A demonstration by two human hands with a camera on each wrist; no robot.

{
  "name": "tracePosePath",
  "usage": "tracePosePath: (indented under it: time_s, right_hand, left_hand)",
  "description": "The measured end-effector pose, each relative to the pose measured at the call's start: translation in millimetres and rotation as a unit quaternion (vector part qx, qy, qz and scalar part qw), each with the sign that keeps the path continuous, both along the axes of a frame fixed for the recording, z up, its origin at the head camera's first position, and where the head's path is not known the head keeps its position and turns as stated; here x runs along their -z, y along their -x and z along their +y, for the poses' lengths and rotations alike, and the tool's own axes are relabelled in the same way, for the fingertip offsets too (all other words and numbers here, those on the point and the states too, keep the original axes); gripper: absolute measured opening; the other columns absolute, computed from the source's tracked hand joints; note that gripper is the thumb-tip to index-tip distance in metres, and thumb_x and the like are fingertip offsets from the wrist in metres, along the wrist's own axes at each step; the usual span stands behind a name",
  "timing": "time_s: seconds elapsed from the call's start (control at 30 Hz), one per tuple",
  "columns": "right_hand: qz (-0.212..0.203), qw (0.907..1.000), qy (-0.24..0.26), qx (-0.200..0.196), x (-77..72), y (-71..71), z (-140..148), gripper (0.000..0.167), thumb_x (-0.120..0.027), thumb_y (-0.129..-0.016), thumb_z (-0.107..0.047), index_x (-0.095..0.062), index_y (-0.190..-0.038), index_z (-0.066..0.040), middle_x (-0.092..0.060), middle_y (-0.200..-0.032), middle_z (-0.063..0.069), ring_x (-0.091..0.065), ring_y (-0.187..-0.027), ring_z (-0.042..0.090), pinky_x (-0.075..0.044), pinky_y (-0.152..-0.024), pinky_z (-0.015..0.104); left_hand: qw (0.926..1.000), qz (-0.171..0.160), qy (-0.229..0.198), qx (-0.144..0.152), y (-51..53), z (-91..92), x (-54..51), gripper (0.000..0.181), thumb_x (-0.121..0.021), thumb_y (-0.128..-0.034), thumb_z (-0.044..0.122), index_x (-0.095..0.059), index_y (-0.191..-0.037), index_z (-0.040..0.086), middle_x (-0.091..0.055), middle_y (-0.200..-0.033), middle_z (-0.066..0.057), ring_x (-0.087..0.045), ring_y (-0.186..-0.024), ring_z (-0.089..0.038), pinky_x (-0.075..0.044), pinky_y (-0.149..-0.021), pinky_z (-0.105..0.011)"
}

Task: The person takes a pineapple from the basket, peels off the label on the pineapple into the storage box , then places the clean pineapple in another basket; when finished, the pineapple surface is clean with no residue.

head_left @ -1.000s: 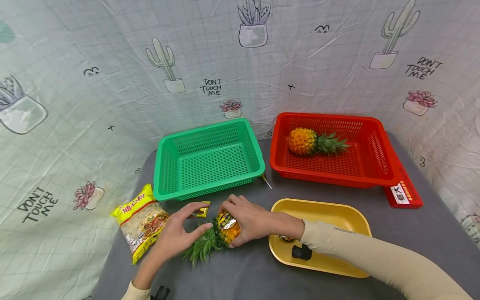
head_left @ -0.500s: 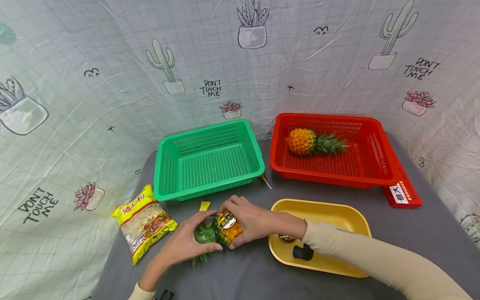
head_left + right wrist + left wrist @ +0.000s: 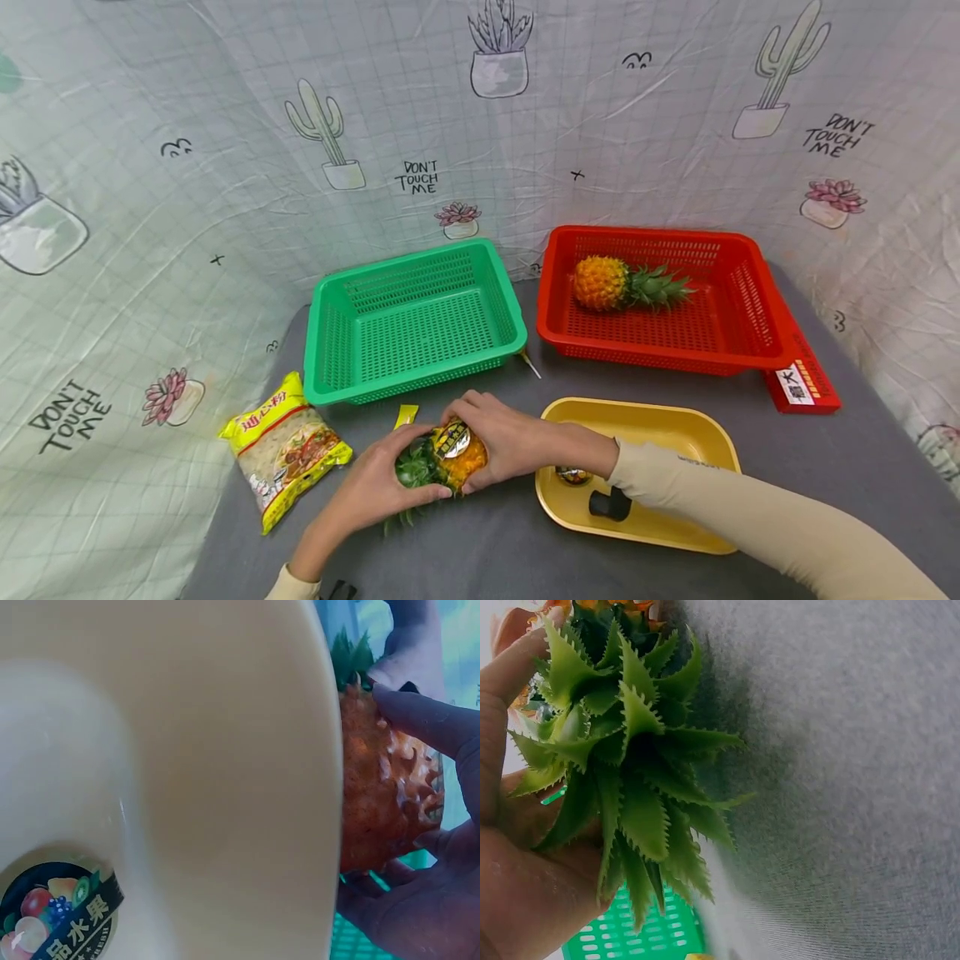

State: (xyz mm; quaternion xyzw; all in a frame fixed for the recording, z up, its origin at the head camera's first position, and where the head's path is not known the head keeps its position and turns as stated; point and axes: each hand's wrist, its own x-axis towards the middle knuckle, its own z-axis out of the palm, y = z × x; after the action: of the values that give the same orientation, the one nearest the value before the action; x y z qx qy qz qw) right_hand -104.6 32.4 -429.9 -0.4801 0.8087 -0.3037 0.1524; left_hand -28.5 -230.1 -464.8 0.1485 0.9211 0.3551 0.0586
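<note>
A small pineapple with a black, gold and silver label lies low over the grey cloth, its leafy crown pointing left. My right hand grips the fruit body from the right. My left hand curves round the green crown, thumb on the near side and fingers on the far side. In the right wrist view, the orange fruit is partly hidden behind the yellow basin wall. My left fingertips come close to my right hand where crown and body join.
Behind stand a green basket and a red basket holding another pineapple. A yellow basin lies under my right forearm. A macaroni bag, a yellow scrap and a red box lie around.
My left hand has moved right from beside the crown and closed round it. The right hand has stayed on the fruit body, nearly still. The head view has shifted slightly.
</note>
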Motion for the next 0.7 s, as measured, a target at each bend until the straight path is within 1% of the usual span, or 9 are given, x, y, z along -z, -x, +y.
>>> tracePosePath:
  time_s: [0.1,0.2,0.3,0.43,0.5,0.6,0.7]
  right_hand:
    - [-0.017,0.9998,0.008,-0.004,-3.3,2.3,3,0.079,-0.094,-0.08,-0.041,-0.055,-0.142,-0.011,-0.05,-0.131,0.003,-0.049,-0.115,0.016,-0.048,-0.099,0.032]
    - [-0.029,0.9994,0.018,-0.005,-8.8,4.9,5,0.074,-0.089,-0.085,-0.046,-0.058,-0.142,-0.01,-0.052,-0.133,0.005,-0.051,-0.116,0.016,-0.049,-0.098,0.032]
    - [-0.024,0.9992,0.032,0.005,-14.8,6.9,4,0.063,-0.082,-0.091,-0.049,-0.064,-0.137,-0.01,-0.055,-0.129,0.004,-0.055,-0.115,0.017,-0.049,-0.098,0.032]
    - [-0.024,0.9976,0.058,0.029,-21.0,7.3,1,0.042,-0.077,-0.098,-0.042,-0.072,-0.126,-0.01,-0.06,-0.12,-0.001,-0.061,-0.111,0.019,-0.051,-0.096,0.032]
    - [-0.026,0.9968,0.064,0.04,-22.6,7.1,-1,0.032,-0.076,-0.1,-0.036,-0.075,-0.119,-0.011,-0.062,-0.117,0.0,-0.063,-0.108,0.019,-0.052,-0.093,0.032]
    - [-0.015,0.9967,0.06,0.052,-23.0,6.8,-4,0.021,-0.076,-0.101,-0.033,-0.078,-0.111,-0.015,-0.064,-0.112,0.001,-0.064,-0.102,0.018,-0.053,-0.09,0.032]
    - [-0.006,0.997,0.051,0.059,-23.2,5.6,-5,0.014,-0.077,-0.1,-0.031,-0.078,-0.106,-0.019,-0.065,-0.109,0.0,-0.062,-0.097,0.017,-0.052,-0.085,0.03]
  left_hand:
    - [1.0,-0.006,0.0,-0.003,0.7,0.7,-0.7,0.091,-0.086,-0.0755,0.07,-0.061,-0.149,0.023,-0.057,-0.151,-0.004,-0.055,-0.136,-0.032,-0.048,-0.104,-0.06]
    - [1.0,-0.006,0.001,-0.002,1.0,0.8,-1.4,0.093,-0.087,-0.0749,0.069,-0.061,-0.149,0.02,-0.058,-0.15,-0.003,-0.055,-0.136,-0.032,-0.048,-0.104,-0.059]
    - [1.0,-0.006,-0.001,0.001,1.1,0.2,-2.4,0.094,-0.088,-0.0753,0.068,-0.062,-0.149,0.017,-0.058,-0.15,-0.004,-0.055,-0.136,-0.033,-0.048,-0.104,-0.06]
    - [0.9999,-0.01,-0.009,0.004,1.0,-0.7,-2.8,0.093,-0.088,-0.0761,0.067,-0.061,-0.15,0.016,-0.058,-0.151,-0.004,-0.055,-0.136,-0.034,-0.049,-0.103,-0.061]
    - [0.9999,-0.011,-0.012,0.005,0.7,-0.9,-2.2,0.093,-0.088,-0.0763,0.066,-0.061,-0.15,0.016,-0.058,-0.151,-0.005,-0.055,-0.136,-0.034,-0.049,-0.103,-0.06]
    - [0.9998,-0.014,-0.015,0.004,0.3,-0.4,-1.1,0.092,-0.089,-0.0761,0.065,-0.061,-0.15,0.016,-0.058,-0.151,-0.005,-0.054,-0.138,-0.033,-0.048,-0.105,-0.06]
    - [0.9997,-0.018,-0.014,0.003,0.3,0.1,-0.8,0.092,-0.089,-0.076,0.066,-0.062,-0.15,0.018,-0.058,-0.151,-0.004,-0.053,-0.139,-0.033,-0.047,-0.106,-0.06]
